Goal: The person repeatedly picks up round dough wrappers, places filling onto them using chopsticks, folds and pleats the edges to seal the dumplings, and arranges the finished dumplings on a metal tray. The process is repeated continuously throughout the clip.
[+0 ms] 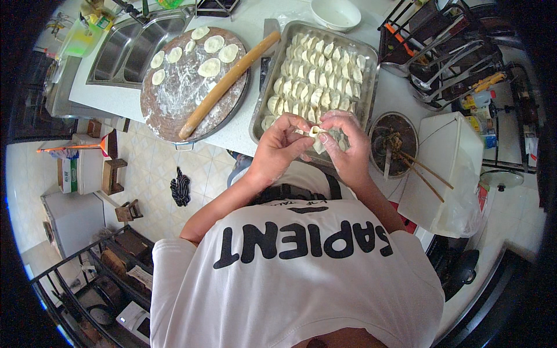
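Between my two hands is a partly folded dumpling [317, 138], its dough edges pinched with a small gap at the top. My left hand [285, 145] grips one side of it with thumb and forefinger. On the other side, my right hand [348, 139] pinches the dough, its fingertips dusted with flour. Both hands hover over the near edge of a metal tray [375, 65] lined with rows of shaped dumplings [322, 80]. Part of the nearest row is hidden behind my hands. To the left, several round dough wrappers [209, 67] lie on a floured round board [174, 98].
A wooden rolling pin [230, 85] rests across the board. Right of the tray stands a metal bowl of filling [394, 139] with chopsticks [426, 174] in it. A white bowl [336, 15] sits behind the tray, and a double sink [143, 48] lies at the back left.
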Available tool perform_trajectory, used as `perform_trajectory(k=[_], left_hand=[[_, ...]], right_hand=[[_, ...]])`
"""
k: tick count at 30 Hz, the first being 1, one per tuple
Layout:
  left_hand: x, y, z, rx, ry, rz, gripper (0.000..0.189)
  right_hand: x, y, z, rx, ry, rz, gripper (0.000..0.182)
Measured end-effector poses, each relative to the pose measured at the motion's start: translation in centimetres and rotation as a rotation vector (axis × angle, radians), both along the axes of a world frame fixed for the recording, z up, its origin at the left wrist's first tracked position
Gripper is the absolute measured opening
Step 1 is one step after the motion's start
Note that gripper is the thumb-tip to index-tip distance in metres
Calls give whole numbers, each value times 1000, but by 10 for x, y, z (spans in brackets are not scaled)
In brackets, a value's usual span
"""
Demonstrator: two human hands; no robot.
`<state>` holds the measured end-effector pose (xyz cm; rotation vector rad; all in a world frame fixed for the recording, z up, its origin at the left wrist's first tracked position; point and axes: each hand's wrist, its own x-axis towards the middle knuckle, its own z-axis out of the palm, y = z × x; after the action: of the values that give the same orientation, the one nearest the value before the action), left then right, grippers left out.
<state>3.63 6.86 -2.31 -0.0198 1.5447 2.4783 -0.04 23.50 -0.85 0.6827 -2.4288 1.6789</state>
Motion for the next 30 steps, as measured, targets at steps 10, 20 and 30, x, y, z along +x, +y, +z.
perform_trajectory(k=[10,20,30], left_hand=[[0,2,-1,4,6,1,23],[-1,1,0,-19,16,-33,23],[0,-1,2,-3,-16,-33,20]], right_hand=[[-3,3,-1,23,23,43,9],[-4,1,2,10,-5,40,10],[-6,6,-2,66,45,80,11]])
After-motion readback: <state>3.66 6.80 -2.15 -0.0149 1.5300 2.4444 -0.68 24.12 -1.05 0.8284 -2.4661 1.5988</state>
